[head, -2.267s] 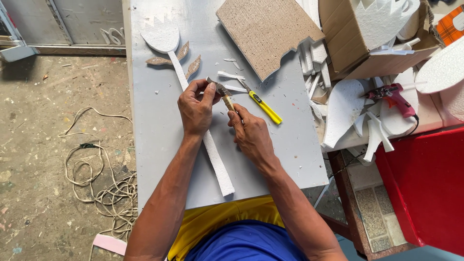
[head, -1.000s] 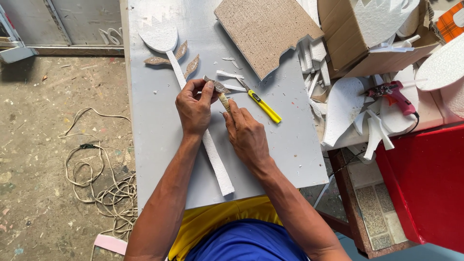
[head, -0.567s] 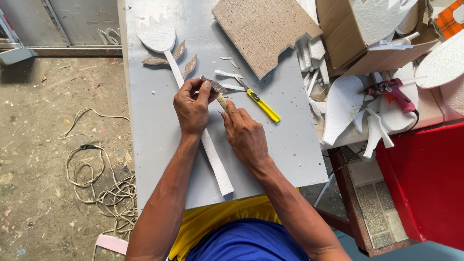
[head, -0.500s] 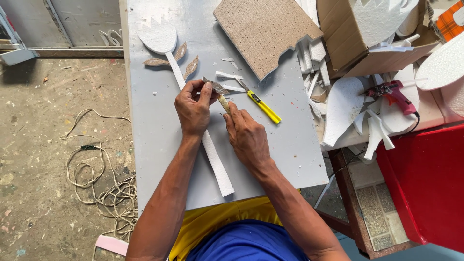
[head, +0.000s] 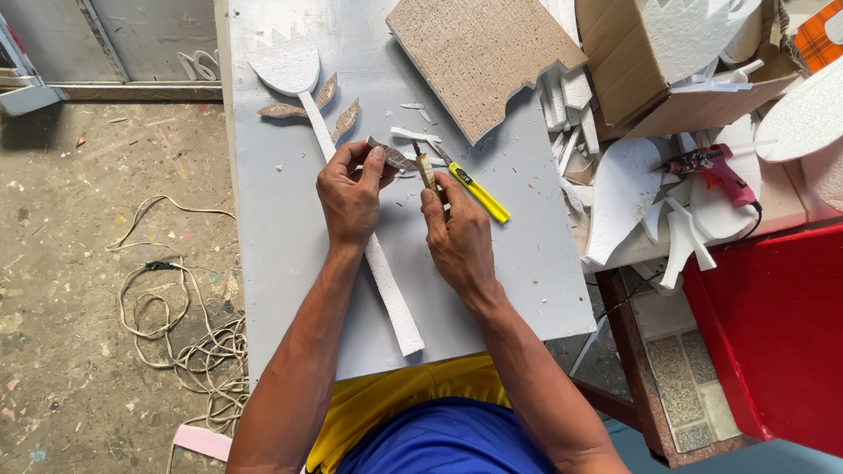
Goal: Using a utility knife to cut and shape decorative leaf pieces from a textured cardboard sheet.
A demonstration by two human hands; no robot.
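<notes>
Nothing shifted: leaf piece [head: 391, 156] still pinched in left fingers [head: 376, 158].

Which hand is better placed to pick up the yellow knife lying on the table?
The right hand, probably. It sits right beside the yellow knife, though it holds a small tool. The left hand is farther off, pinching a brown leaf piece.

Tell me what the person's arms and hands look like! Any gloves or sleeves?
No gloves: the left hand and right hand are bare, with no rings or watch showing. Both forearms are bare too, no sleeves in view. Below them are blue and yellow clothes.
</notes>
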